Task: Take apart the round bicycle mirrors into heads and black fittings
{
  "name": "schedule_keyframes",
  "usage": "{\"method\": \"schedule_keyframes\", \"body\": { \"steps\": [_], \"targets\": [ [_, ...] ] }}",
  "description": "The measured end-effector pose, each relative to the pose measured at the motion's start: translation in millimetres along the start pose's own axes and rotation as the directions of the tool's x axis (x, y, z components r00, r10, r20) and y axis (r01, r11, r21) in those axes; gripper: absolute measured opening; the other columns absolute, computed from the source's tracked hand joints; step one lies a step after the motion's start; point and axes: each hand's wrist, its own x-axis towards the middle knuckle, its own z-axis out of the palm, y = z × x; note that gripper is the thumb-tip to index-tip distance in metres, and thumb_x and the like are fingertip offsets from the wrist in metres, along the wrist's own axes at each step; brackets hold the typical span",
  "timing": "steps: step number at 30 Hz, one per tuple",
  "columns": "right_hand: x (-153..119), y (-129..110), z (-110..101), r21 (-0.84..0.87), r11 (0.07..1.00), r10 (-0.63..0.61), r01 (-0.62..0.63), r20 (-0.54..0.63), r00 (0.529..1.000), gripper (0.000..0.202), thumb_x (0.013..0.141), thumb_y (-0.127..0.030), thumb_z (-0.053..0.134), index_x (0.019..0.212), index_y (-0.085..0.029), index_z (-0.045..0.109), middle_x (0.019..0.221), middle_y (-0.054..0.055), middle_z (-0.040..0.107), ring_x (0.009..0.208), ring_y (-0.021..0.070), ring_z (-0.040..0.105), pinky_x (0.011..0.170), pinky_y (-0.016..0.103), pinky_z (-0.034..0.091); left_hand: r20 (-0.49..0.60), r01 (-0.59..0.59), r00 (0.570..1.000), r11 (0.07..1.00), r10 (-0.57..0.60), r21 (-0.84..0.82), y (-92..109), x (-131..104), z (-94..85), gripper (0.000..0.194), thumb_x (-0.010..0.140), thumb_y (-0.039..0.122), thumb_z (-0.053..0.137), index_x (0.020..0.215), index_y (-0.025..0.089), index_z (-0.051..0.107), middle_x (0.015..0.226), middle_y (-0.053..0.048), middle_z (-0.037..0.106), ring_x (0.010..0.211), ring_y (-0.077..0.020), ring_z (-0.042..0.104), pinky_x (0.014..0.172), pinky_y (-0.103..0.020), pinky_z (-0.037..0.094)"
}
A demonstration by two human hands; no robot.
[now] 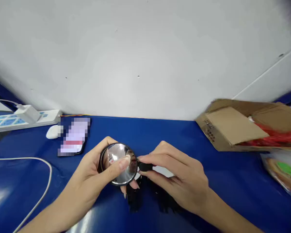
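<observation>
A round convex mirror (121,173) with a thin black rim is tilted up in my left hand (94,174). My thumb lies across its shiny face, and the fingertips show below and behind the rim. At the mirror's right edge, my right hand (181,174) pinches a small black part (145,166) between thumb and fingers. That part touches the rim or sits very close to it; whether the two are joined I cannot tell. A white strip (163,171) shows between the fingers of my right hand.
An open cardboard box (235,126) holding red plastic stands at the back right, near a bagged item with a green label (288,169). To the left lie a phone (75,136), a white oval case (53,132), a power strip (48,117) and a white cable (49,174). A white wall (140,58) rises behind the blue table (140,126).
</observation>
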Motion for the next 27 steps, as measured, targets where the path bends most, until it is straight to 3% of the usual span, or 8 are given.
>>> {"method": "schedule_keyframes", "body": {
  "steps": [5, 10, 14, 17, 19, 22, 25, 27],
  "targets": [
    [1.6, -1.5, -7.6, 0.057, 0.991, 0.12, -0.119, -0.023, 0.992, 0.027, 0.106, -0.007, 0.086, 0.128, -0.021, 0.082, 0.1, 0.003, 0.084, 0.081, 0.0152, 0.071, 0.07, 0.031, 0.061, -0.162, -0.108, 0.981, 0.994, 0.108, 0.011, -3.4, 3.0, 0.0, 0.032, 0.108, 0.046, 0.092, 0.132, 0.032, 0.076, 0.111, -0.001, 0.084, 0.077, -0.0167, 0.082, 0.067, -0.026, 0.07],
    [-7.1, 6.8, -25.0, 0.046, 0.984, 0.176, -0.17, -0.184, 0.967, 0.028, 0.101, -0.003, 0.079, 0.118, -0.024, 0.074, 0.089, -0.003, 0.072, 0.074, 0.0146, 0.067, 0.067, 0.035, 0.055, -0.323, -0.259, 0.888, 0.936, 0.327, 0.237, -4.6, 7.7, -5.1, 0.03, 0.115, 0.043, 0.082, 0.142, 0.034, 0.072, 0.135, -0.004, 0.082, 0.087, -0.0169, 0.083, 0.076, -0.027, 0.07],
    [-9.4, 12.4, -37.6, -0.265, 0.959, 0.037, -0.098, -0.227, 0.973, 0.027, 0.096, -0.002, 0.078, 0.107, -0.023, 0.065, 0.08, -0.005, 0.059, 0.069, 0.0135, 0.057, 0.06, 0.032, 0.048, -0.337, -0.259, 0.863, 0.902, 0.376, 0.345, -6.0, 9.6, -7.0, 0.026, 0.119, 0.043, 0.075, 0.144, 0.035, 0.071, 0.135, -0.004, 0.082, 0.088, -0.0171, 0.082, 0.078, -0.028, 0.07],
    [-7.6, 16.2, -40.5, -0.577, 0.817, -0.087, 0.01, -0.105, 0.991, 0.024, 0.098, -0.006, 0.078, 0.101, -0.022, 0.061, 0.075, -0.003, 0.054, 0.069, 0.0152, 0.049, 0.056, 0.033, 0.041, -0.336, -0.233, 0.867, 0.897, 0.367, 0.376, -7.1, 10.8, -6.7, 0.023, 0.119, 0.043, 0.075, 0.14, 0.034, 0.072, 0.132, -0.004, 0.083, 0.085, -0.0166, 0.082, 0.076, -0.028, 0.07],
    [-6.3, 17.4, -40.5, -0.659, 0.747, -0.141, 0.092, -0.021, 0.99, 0.023, 0.099, -0.008, 0.076, 0.1, -0.022, 0.059, 0.074, -0.002, 0.053, 0.069, 0.0168, 0.046, 0.056, 0.034, 0.041, -0.341, -0.222, 0.866, 0.893, 0.366, 0.392, -7.3, 11.9, -6.6, 0.021, 0.118, 0.043, 0.076, 0.137, 0.033, 0.073, 0.13, -0.004, 0.083, 0.084, -0.0168, 0.082, 0.073, -0.028, 0.07],
    [-5.5, 15.0, -40.6, -0.657, 0.744, -0.159, 0.121, 0.001, 0.987, 0.02, 0.1, -0.01, 0.074, 0.099, -0.023, 0.058, 0.078, 0.002, 0.06, 0.076, 0.0204, 0.051, 0.066, 0.038, 0.049, -0.352, -0.2, 0.866, 0.89, 0.356, 0.409, -7.0, 13.2, -7.6, 0.021, 0.118, 0.044, 0.076, 0.136, 0.033, 0.073, 0.13, -0.004, 0.084, 0.083, -0.0169, 0.082, 0.073, -0.028, 0.07],
    [-7.0, 10.4, -40.7, -0.602, 0.795, -0.115, 0.077, -0.025, 0.993, 0.02, 0.099, -0.009, 0.074, 0.098, -0.022, 0.059, 0.1, 0.012, 0.079, 0.092, 0.0259, 0.068, 0.08, 0.044, 0.059, -0.355, -0.187, 0.861, 0.876, 0.364, 0.445, -7.1, 13.2, -8.5, 0.021, 0.119, 0.044, 0.074, 0.136, 0.033, 0.073, 0.131, -0.003, 0.084, 0.084, -0.0162, 0.082, 0.074, -0.027, 0.071],
    [-8.9, 9.0, -39.8, -0.532, 0.843, -0.109, 0.082, -0.02, 0.994, 0.026, 0.096, -0.004, 0.075, 0.096, -0.022, 0.057, 0.109, 0.015, 0.084, 0.096, 0.0266, 0.076, 0.082, 0.044, 0.061, -0.352, -0.188, 0.857, 0.865, 0.376, 0.465, -7.5, 12.5, -8.5, 0.02, 0.119, 0.044, 0.073, 0.136, 0.033, 0.073, 0.131, -0.003, 0.083, 0.085, -0.0159, 0.082, 0.074, -0.026, 0.07]
  ]
}}
